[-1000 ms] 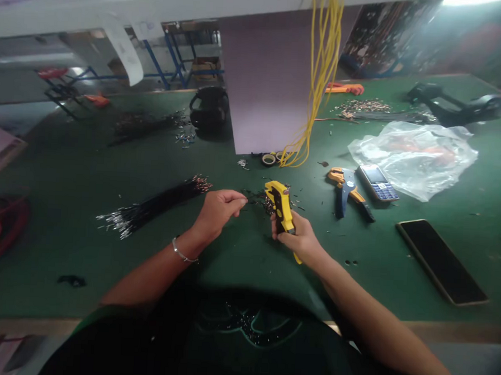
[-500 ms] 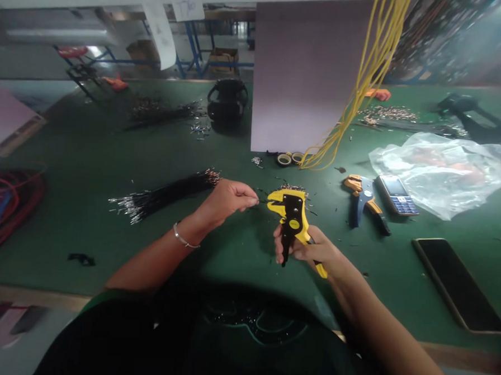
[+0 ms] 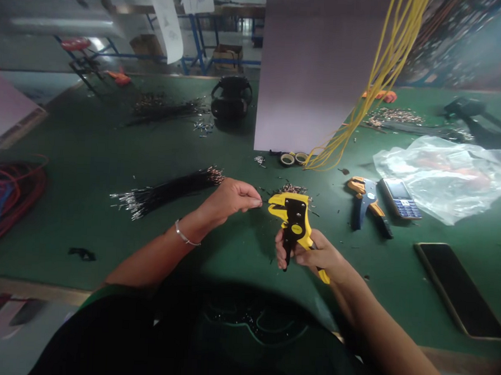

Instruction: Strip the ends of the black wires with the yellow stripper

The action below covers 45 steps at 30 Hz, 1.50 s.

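My left hand [image 3: 238, 200] is closed in a pinch, thumb against forefinger. A thin black wire [image 3: 264, 203], blurred and hard to see, pokes from the fingertips toward the jaws of a yellow and black wire stripper [image 3: 295, 226]. My right hand [image 3: 314, 252] is wrapped around the stripper's handles, jaws facing left. Between the jaws a gap shows. Behind my left hand lies a bundle of black wires [image 3: 166, 194] with bright tips at the left and copper-coloured ends at the right. A small heap of cut bits [image 3: 291, 188] lies just beyond the stripper.
To the right are a blue and orange stripper [image 3: 367, 206], a keypad phone [image 3: 400, 198], a smartphone [image 3: 459, 291] and a clear plastic bag [image 3: 444, 175]. Yellow wires [image 3: 364, 109] hang beside a pale board [image 3: 307, 73]. Tape rolls [image 3: 287, 159] sit below it; red cables [image 3: 12, 203] lie left.
The camera view has shifted slightly, so the background things sit a little farther right. My hands and the yellow stripper keep nearly the same pose, the stripper slightly lower in view.
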### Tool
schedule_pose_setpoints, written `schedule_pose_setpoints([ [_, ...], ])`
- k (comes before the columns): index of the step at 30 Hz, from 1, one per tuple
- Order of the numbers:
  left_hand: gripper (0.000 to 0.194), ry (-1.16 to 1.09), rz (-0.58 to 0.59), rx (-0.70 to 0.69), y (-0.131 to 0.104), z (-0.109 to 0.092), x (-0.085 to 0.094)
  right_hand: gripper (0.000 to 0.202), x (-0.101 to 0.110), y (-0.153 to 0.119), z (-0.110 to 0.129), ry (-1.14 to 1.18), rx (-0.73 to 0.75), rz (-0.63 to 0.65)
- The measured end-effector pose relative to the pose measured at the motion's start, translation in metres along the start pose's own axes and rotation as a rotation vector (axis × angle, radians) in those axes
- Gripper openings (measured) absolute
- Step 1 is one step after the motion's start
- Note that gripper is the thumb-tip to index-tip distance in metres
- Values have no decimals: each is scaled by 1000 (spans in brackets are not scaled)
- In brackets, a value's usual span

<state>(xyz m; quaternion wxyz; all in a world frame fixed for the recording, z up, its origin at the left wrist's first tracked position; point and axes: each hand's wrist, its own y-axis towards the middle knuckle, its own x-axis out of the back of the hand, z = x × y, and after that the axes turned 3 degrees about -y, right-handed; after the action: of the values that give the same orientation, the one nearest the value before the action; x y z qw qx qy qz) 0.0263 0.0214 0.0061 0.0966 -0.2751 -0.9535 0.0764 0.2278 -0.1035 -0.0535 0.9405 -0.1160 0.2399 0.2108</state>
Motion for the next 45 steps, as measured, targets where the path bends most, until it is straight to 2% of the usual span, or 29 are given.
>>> schedule_pose_setpoints([
  [5,10,1,42,11,1,3,2,40,1,1,-4,27,22,17],
  [30,4,30,71,-32,3,4,3,30,-3,0,-4,34,30,27],
  [45,6,44,92,-41,6,4,5,17,-16,-4,-6,-34,38,-83],
])
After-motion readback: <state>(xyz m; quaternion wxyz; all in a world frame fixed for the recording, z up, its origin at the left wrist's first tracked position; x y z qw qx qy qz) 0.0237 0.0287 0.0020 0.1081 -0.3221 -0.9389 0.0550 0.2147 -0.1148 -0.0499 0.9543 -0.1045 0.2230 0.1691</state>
